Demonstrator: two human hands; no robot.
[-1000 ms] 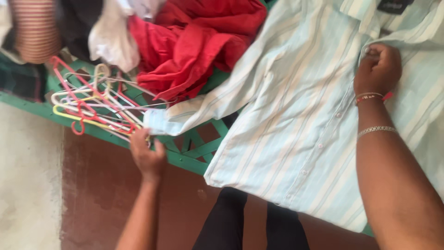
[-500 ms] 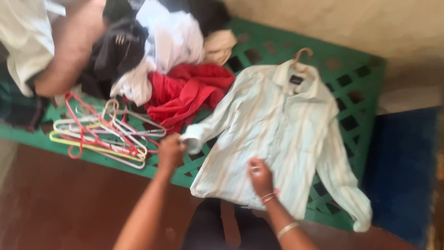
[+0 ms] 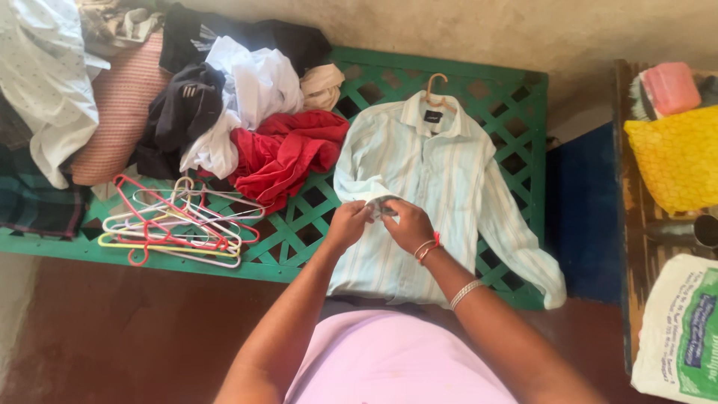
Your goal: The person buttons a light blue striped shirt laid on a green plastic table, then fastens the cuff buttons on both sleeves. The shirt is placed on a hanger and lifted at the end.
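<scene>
The cuff of the pale striped shirt (image 3: 426, 187) is being pinched between the left hand (image 3: 348, 223) and the right hand (image 3: 409, 224), both closed on it over the shirt front. Half a second ago the sleeve was stretched out leftward; now it is folded inward. A heap of plastic hangers (image 3: 176, 223) is lying left of the left hand, on the green lattice bench (image 3: 516, 97).

Pale green striped shirt (image 3: 441, 179) on a green lattice bench (image 3: 523, 105); red cloth (image 3: 288, 153); pink, yellow, white hangers (image 3: 176, 221).
</scene>
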